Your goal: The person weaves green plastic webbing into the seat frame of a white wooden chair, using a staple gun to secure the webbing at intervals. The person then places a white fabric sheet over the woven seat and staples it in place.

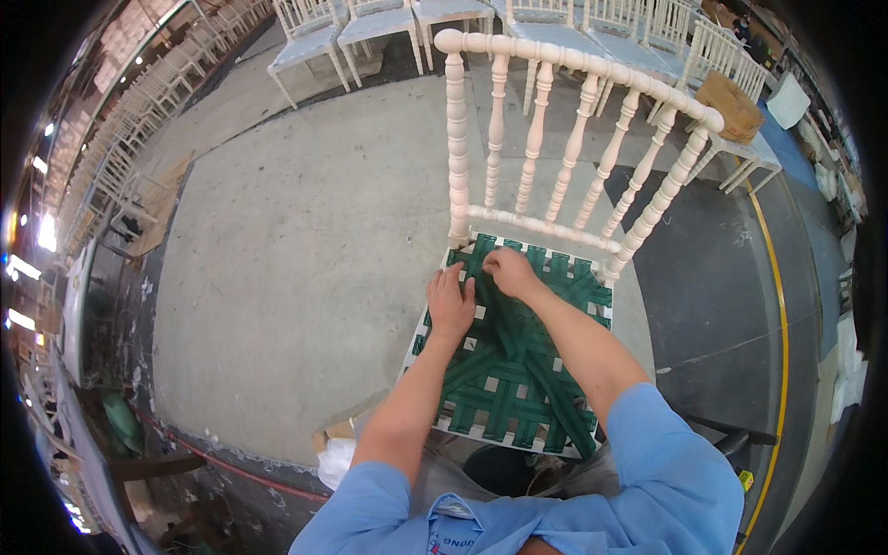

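Observation:
A white-painted wooden chair (551,231) with turned spindles in its back stands in front of me. Dark green webbing (504,402) is woven in a lattice across its white seat frame, with a few straps crossing diagonally. My left hand (450,303) lies on the far left part of the seat, fingers stretched over the webbing. Beside it, my right hand (512,274) has its fingertips pinched together on a green webbing strap (504,324) near the back rail. What exactly sits between those fingertips is partly hidden by the hand.
Rows of similar white chairs (379,26) line the far side and the left. A brown cardboard box (731,106) rests on a chair seat at the far right. Grey floor (296,259) spreads to the left; a yellow line (784,361) runs along the right.

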Motion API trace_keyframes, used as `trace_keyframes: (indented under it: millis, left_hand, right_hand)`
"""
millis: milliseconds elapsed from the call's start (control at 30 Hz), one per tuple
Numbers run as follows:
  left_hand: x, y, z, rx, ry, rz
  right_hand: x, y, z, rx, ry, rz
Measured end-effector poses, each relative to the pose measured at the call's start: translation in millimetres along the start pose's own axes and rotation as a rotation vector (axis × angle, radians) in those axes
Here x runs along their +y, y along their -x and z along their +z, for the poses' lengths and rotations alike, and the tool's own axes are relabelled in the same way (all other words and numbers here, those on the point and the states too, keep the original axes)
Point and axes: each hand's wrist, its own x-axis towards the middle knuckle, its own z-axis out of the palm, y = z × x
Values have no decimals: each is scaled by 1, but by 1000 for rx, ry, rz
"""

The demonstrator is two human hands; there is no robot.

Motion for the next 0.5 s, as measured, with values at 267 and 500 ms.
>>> trace_keyframes:
  millis: [267, 500]
  left_hand:
    - [-17, 6, 12, -175, -349, 60]
    - [-12, -1, 10, -423, -493, -74]
  right_hand:
    - [16, -55, 27, 127, 60, 47]
    - [6, -58, 33, 126, 20, 63]
